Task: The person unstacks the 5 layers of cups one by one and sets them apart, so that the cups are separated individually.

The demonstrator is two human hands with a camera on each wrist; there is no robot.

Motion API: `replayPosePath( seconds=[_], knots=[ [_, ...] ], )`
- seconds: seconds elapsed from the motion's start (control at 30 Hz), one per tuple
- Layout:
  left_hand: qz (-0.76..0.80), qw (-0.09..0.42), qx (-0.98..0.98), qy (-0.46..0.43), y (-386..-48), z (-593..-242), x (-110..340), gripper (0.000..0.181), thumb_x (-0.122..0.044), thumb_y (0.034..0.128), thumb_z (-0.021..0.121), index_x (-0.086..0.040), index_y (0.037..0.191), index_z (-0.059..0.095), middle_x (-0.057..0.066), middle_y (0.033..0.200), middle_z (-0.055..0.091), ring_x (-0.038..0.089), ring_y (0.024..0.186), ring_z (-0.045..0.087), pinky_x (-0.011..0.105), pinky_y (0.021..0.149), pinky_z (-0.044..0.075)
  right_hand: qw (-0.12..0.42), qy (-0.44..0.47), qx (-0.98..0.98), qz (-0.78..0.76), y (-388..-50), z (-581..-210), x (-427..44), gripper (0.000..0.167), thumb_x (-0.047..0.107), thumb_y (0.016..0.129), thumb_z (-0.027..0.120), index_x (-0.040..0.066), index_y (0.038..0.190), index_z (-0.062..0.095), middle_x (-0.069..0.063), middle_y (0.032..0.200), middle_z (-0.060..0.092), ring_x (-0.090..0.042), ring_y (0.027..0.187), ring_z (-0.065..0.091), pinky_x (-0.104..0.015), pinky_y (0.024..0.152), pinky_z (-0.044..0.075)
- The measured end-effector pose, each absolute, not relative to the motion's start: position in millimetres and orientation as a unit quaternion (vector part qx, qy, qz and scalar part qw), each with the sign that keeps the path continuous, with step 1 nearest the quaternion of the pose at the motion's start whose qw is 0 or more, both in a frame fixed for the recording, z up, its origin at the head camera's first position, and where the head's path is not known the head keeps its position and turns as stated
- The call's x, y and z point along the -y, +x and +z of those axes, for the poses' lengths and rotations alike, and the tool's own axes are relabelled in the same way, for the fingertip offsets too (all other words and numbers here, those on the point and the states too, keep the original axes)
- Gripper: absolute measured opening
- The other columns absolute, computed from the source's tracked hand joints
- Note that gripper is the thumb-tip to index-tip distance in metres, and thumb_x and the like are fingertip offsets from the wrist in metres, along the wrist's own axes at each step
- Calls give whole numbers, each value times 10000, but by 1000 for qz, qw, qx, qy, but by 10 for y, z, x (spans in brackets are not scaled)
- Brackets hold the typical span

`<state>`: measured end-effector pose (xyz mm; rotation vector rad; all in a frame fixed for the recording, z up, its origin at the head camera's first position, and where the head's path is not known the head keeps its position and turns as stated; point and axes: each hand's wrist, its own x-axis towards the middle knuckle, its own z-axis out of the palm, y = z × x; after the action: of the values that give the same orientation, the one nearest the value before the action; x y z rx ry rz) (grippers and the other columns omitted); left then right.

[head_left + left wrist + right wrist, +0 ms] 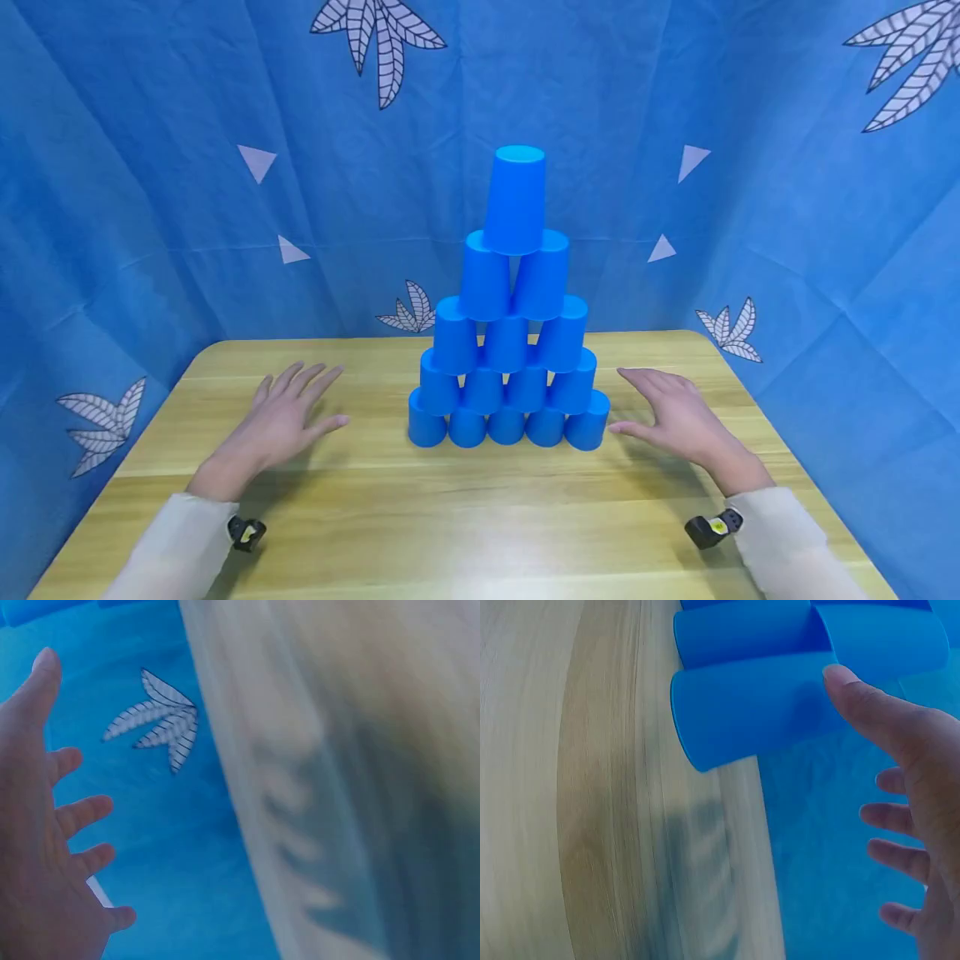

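Blue upside-down cups form a tall pyramid on the table, with one top cup [516, 200] standing above rows that widen downward. The bottom row ends at the right in a corner cup [587, 422]. My left hand [281, 421] hovers left of the pyramid, well apart from it, fingers spread and holding nothing. On the other side my right hand [671, 412] is held close to the corner cup, fingers extended. In the right wrist view its thumb [862, 697] overlaps the nearest cup [750, 709]; I cannot tell whether they touch.
The pyramid stands on a light wooden table [465, 525] with rounded far corners. Blue cloth [585, 83] with white leaf and triangle prints hangs behind and along both sides. A small dark device [246, 533] is worn at the left wrist, another [714, 528] at the right.
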<state>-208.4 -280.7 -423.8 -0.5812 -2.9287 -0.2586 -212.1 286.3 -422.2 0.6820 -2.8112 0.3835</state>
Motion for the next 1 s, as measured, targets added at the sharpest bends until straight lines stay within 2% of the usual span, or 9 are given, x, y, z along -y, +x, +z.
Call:
replayPosePath(
  seconds=[0.27, 0.5, 0.73, 1.0],
  knots=[
    [-84, 100, 965, -226, -2080, -3987, 2627, 783, -607, 935, 523, -132, 1528, 334, 173, 1516, 354, 455, 1407, 220, 695, 1073, 140, 178, 266, 941, 109, -2104, -4313, -2701, 713, 558, 834, 700, 57, 1328, 591, -146, 1288, 607, -384, 1204, 531, -603, 1008, 337],
    [-89, 132, 954, -256, -2140, -3738, 2396, 752, -547, 931, 583, -80, 1490, 396, 177, 1480, 408, 435, 1390, 271, 657, 1085, 189, 196, 276, 936, 94, -2107, -4364, -2605, 666, 583, 841, 676, 75, 1270, 641, -120, 1248, 636, -358, 1186, 547, -576, 1002, 356],
    [-124, 137, 947, -261, -2178, -3422, 2184, 695, -531, 944, 574, -108, 1477, 432, 155, 1445, 461, 393, 1348, 359, 625, 1085, 229, 205, 270, 936, 95, -2132, -4398, -2514, 629, 549, 823, 714, 70, 1228, 665, -116, 1208, 660, -359, 1165, 567, -577, 996, 364],
    [-139, 149, 944, -258, -2244, -3087, 1927, 689, -548, 944, 560, -125, 1475, 442, 136, 1443, 479, 366, 1350, 374, 613, 1094, 235, 225, 266, 934, 85, -2139, -4463, -2469, 630, 534, 832, 710, 35, 1213, 664, -130, 1186, 668, -357, 1130, 591, -553, 982, 388]
  ],
)
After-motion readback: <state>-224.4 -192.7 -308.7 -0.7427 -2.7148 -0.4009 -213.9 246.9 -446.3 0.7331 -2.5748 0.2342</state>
